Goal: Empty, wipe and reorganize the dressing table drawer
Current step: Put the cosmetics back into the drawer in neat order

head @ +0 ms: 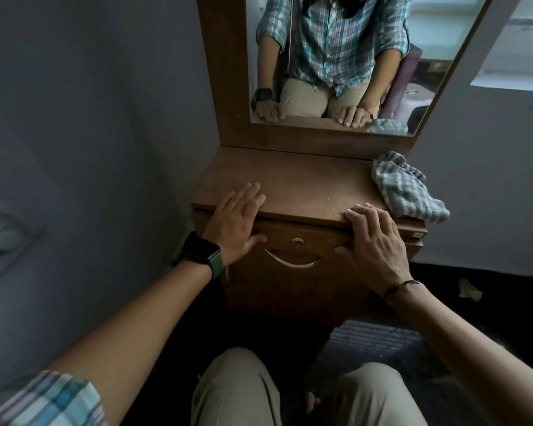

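Note:
The brown wooden dressing table (299, 182) stands before me with its drawer (296, 250) closed, showing a round keyhole and a curved metal handle (293, 262). My left hand (236, 221) lies flat on the top's front left edge, fingers spread, thumb down over the drawer front. My right hand (371, 241) rests on the front right edge, fingers curled over the lip, thumb on the drawer front. Neither hand holds anything. A crumpled grey checked cloth (408, 187) lies on the top's right side.
A mirror (345, 56) rises behind the table top and reflects me kneeling. A grey wall is close on the left. My knees (308, 392) are just in front of the table on a dark floor. A scrap of paper (470, 289) lies on the floor at right.

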A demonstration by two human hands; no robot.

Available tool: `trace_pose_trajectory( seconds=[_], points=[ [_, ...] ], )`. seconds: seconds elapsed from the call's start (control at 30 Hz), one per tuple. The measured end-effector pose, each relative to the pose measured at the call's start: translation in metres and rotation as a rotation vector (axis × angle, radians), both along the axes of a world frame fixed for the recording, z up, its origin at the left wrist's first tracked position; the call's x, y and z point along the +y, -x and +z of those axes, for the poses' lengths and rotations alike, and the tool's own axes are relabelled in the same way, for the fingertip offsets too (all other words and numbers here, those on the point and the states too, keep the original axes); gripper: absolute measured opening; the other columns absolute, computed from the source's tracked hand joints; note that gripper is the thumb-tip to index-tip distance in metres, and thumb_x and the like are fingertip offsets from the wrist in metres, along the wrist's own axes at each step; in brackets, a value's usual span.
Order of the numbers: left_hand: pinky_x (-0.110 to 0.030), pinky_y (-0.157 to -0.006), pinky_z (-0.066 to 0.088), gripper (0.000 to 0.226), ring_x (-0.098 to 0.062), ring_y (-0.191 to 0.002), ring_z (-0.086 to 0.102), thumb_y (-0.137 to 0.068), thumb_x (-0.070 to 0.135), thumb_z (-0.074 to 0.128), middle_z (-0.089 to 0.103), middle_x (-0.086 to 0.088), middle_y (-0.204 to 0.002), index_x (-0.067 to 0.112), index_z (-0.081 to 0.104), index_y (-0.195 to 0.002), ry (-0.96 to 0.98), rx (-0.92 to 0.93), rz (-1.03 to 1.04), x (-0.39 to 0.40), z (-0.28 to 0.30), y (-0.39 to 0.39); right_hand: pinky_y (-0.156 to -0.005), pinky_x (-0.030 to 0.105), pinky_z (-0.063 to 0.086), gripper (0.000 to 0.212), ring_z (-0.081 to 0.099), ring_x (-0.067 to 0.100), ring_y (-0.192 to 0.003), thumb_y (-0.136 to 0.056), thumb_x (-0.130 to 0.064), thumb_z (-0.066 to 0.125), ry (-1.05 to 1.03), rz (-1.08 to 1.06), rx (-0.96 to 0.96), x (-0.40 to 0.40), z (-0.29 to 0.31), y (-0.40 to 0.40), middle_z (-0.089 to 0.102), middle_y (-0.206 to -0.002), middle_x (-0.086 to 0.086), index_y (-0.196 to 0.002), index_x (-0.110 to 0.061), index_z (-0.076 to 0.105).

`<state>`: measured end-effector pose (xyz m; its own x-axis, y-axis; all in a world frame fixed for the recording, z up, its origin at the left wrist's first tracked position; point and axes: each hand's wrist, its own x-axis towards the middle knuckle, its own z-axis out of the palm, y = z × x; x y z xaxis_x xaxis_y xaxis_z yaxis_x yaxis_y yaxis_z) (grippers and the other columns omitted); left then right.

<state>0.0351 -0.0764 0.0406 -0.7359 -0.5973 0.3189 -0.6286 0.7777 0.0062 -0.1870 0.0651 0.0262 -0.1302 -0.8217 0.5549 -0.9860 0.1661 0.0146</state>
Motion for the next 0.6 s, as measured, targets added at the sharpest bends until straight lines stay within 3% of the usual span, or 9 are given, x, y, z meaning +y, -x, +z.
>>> trace_pose_trajectory(
  seconds=[0.1, 0.17, 0.27, 0.4, 0.5, 0.6],
  points=[
    [-0.039, -0.118, 0.012, 0.075, -0.031, -0.144, 0.021, -0.082, 0.029, 0.067, 0.024, -0.018, -0.153, 0.001, 0.031, -0.141, -0.01, -0.001, 0.122, 0.006, -0.004, 0.01, -0.093, 0.037, 0.028, 0.071, 0.036, 0.028, -0.102, -0.049, -0.021, 0.086, 0.074, -0.036, 0.023, -0.007, -0.003, -0.001, 0.062, -0.103, 0.018, -0.105, -0.009, 0.043],
    [-0.041, -0.113, 0.027, 0.073, -0.035, -0.135, 0.039, -0.074, 0.023, 0.076, 0.041, -0.022, -0.144, -0.002, 0.042, -0.134, 0.057, -0.037, 0.174, 0.008, -0.005, 0.014, -0.089, 0.037, 0.028, 0.065, 0.036, 0.028, -0.096, -0.051, -0.018, 0.085, 0.097, -0.07, 0.035, -0.011, -0.005, -0.002, 0.062, -0.097, 0.018, -0.1, -0.01, 0.043],
    [-0.045, -0.093, 0.049, 0.071, -0.035, -0.111, 0.062, -0.056, 0.022, 0.087, 0.064, -0.023, -0.119, -0.003, 0.06, -0.116, 0.157, -0.053, 0.202, 0.006, -0.009, 0.019, -0.085, 0.037, 0.029, 0.054, 0.035, 0.029, -0.089, -0.057, -0.014, 0.082, 0.117, -0.121, 0.085, -0.018, -0.008, -0.003, 0.06, -0.09, 0.018, -0.095, -0.009, 0.043],
    [-0.045, -0.09, 0.051, 0.066, -0.034, -0.108, 0.064, -0.059, 0.023, 0.085, 0.066, -0.022, -0.116, -0.003, 0.061, -0.115, 0.2, -0.014, 0.184, 0.005, -0.01, 0.019, -0.086, 0.039, 0.029, 0.044, 0.035, 0.031, -0.088, -0.063, -0.014, 0.074, 0.144, -0.101, 0.089, -0.02, -0.011, -0.001, 0.059, -0.091, 0.019, -0.095, -0.008, 0.044],
    [-0.046, -0.091, 0.051, 0.061, -0.034, -0.108, 0.064, -0.062, 0.019, 0.081, 0.066, -0.022, -0.116, -0.003, 0.061, -0.116, 0.228, 0.039, 0.17, 0.003, -0.015, 0.019, -0.087, 0.039, 0.03, 0.028, 0.036, 0.03, -0.09, -0.073, -0.022, 0.052, 0.191, -0.073, 0.103, -0.02, -0.012, -0.001, 0.046, -0.101, 0.012, -0.097, -0.01, 0.043],
    [-0.045, -0.095, 0.049, 0.046, -0.033, -0.11, 0.063, -0.076, 0.016, 0.063, 0.066, -0.021, -0.118, -0.002, 0.058, -0.118, 0.297, 0.125, 0.142, 0.0, -0.021, 0.021, -0.088, 0.039, 0.03, 0.027, 0.037, 0.03, -0.092, -0.076, -0.027, 0.044, 0.221, -0.048, 0.086, -0.02, -0.013, -0.001, 0.037, -0.102, 0.007, -0.097, -0.011, 0.043]
  ],
)
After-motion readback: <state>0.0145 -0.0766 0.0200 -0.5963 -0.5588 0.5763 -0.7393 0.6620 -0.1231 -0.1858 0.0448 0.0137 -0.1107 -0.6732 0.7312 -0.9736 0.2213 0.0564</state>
